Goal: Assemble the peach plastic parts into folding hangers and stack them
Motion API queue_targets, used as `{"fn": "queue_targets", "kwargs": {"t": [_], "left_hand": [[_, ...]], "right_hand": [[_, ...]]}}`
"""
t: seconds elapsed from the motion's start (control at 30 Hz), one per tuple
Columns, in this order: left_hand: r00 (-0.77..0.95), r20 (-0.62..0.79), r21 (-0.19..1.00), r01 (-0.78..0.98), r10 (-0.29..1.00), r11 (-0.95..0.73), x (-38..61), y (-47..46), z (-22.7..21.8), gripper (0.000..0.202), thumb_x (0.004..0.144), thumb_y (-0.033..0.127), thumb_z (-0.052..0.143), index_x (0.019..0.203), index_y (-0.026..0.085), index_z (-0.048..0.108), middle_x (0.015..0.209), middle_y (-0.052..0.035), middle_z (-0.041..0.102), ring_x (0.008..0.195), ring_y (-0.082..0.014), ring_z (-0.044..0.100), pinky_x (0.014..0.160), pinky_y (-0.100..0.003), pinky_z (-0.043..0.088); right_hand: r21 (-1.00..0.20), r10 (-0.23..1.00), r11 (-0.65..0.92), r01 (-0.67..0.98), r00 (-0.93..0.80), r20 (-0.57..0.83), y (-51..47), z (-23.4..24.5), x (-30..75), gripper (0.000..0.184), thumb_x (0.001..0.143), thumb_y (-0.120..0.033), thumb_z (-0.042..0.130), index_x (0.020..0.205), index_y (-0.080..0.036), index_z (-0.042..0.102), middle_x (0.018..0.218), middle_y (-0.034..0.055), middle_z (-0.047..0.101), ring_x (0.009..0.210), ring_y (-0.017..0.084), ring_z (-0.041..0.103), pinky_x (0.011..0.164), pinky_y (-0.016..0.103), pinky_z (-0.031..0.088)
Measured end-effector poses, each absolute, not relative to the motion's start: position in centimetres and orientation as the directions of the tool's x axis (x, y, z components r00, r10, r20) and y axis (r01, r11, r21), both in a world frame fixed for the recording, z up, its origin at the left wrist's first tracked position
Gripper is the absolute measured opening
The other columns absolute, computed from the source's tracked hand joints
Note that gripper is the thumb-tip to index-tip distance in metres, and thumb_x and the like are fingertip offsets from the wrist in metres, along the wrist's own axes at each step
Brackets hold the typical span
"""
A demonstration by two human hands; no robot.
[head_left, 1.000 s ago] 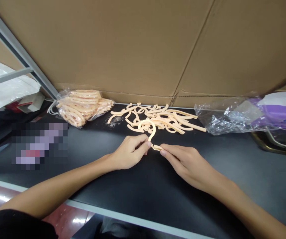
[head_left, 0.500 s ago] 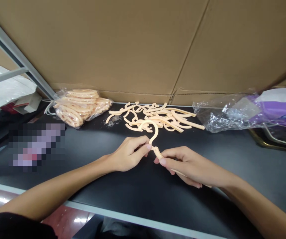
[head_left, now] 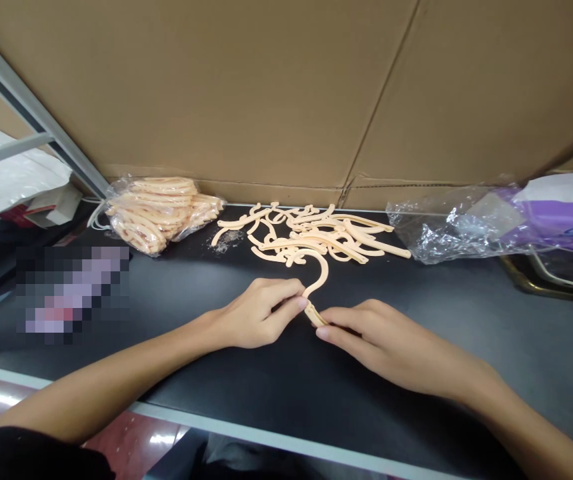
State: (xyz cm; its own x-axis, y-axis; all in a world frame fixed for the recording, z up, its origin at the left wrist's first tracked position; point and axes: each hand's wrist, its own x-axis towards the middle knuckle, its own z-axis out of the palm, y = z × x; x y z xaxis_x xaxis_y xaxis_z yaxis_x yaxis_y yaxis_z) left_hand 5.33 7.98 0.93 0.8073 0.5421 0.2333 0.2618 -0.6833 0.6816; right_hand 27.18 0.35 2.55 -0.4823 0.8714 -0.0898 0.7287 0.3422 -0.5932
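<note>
My left hand [head_left: 269, 312] pinches the base of a cream plastic hanger hook [head_left: 322, 272] over the front middle of the table. The hook curves up and away toward a pile of loose pieces. From the right, my right hand [head_left: 371, 333] grips a cream hanger arm [head_left: 314, 315] between thumb and fingers. The arm's upper end touches the hook's base at my left fingertips; whether the two are joined I cannot tell. Most of the arm is hidden by my right hand. Just beyond lies the pile of loose cream hanger parts [head_left: 316, 237], hooks and long arms mixed.
A clear bag of similar cream pieces [head_left: 154, 210] sits at the back left. At the back right lie crumpled clear plastic [head_left: 431, 233] and a purple package [head_left: 561, 223]. A blurred-out item [head_left: 74, 293] rests on the left. Cardboard [head_left: 246, 93] stands behind the black table [head_left: 246, 387].
The hanger arm's end has come up against the hook's base at my left fingertips. The hook has tilted a little to the right, and my right hand has turned over the arm.
</note>
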Motion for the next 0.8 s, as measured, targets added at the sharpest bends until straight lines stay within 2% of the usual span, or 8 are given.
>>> {"fn": "queue_targets", "kwargs": {"t": [0.1,0.17,0.27,0.47,0.6,0.8], "left_hand": [[0.786,0.269,0.667,0.265,0.557,-0.696,5.4,7.9,0.9,0.028,0.102,0.027,0.04,0.079,0.018,0.052,0.068,0.003,0.052,0.06,-0.0093,0.048,0.062,-0.022,0.037],[0.77,0.3,0.657,0.261,0.563,-0.707,5.4,7.8,0.9,0.027,0.102,0.025,0.04,0.079,0.017,0.051,0.068,0.0032,0.051,0.06,-0.0092,0.047,0.062,-0.022,0.037],[0.763,0.348,0.619,0.249,0.545,-0.745,5.4,7.8,0.7,0.026,0.102,0.022,0.041,0.078,0.017,0.05,0.068,0.0034,0.051,0.061,-0.009,0.046,0.061,-0.022,0.037],[0.777,0.376,0.551,0.25,0.505,-0.796,5.6,7.7,0.4,0.022,0.101,0.019,0.043,0.08,0.017,0.051,0.068,0.0038,0.049,0.061,-0.0088,0.044,0.06,-0.022,0.036],[0.768,0.361,0.568,0.27,0.53,-0.778,5.6,7.8,0.3,0.023,0.101,0.02,0.043,0.081,0.016,0.052,0.069,0.0034,0.051,0.062,-0.0088,0.046,0.061,-0.022,0.037],[0.757,0.309,0.625,0.295,0.576,-0.723,5.6,8.0,0.3,0.026,0.102,0.024,0.042,0.08,0.016,0.053,0.07,0.0029,0.055,0.063,-0.0086,0.05,0.063,-0.021,0.039]], "right_hand": [[-0.315,0.886,0.443,0.839,-0.463,0.013,-0.1,2.1,26.8,0.028,0.103,-0.034,0.04,0.084,-0.022,0.057,0.064,-0.0009,0.062,0.051,0.015,0.054,0.052,0.031,0.021],[-0.195,0.894,0.448,0.873,-0.442,0.079,-0.2,1.9,26.5,0.024,0.104,-0.032,0.039,0.091,-0.022,0.056,0.067,-0.0002,0.065,0.051,0.017,0.057,0.051,0.032,0.017],[-0.105,0.882,0.462,0.881,-0.443,0.162,-0.1,1.7,26.2,0.019,0.103,-0.027,0.043,0.091,-0.022,0.056,0.069,-0.0013,0.065,0.055,0.017,0.06,0.051,0.032,0.017],[0.093,0.801,0.499,0.862,-0.5,0.331,0.0,0.9,26.2,0.009,0.095,-0.015,0.057,0.088,-0.02,0.061,0.07,-0.0011,0.063,0.062,0.02,0.059,0.055,0.033,0.024],[0.133,0.779,0.482,0.866,-0.493,0.387,-0.1,0.7,25.9,0.015,0.095,-0.015,0.056,0.082,-0.019,0.063,0.067,0.0004,0.062,0.06,0.02,0.057,0.055,0.034,0.024],[0.015,0.812,0.49,0.871,-0.463,0.355,-0.1,1.0,25.8,0.024,0.102,-0.027,0.046,0.095,-0.018,0.068,0.069,0.0008,0.063,0.06,0.019,0.06,0.053,0.034,0.022]]}}
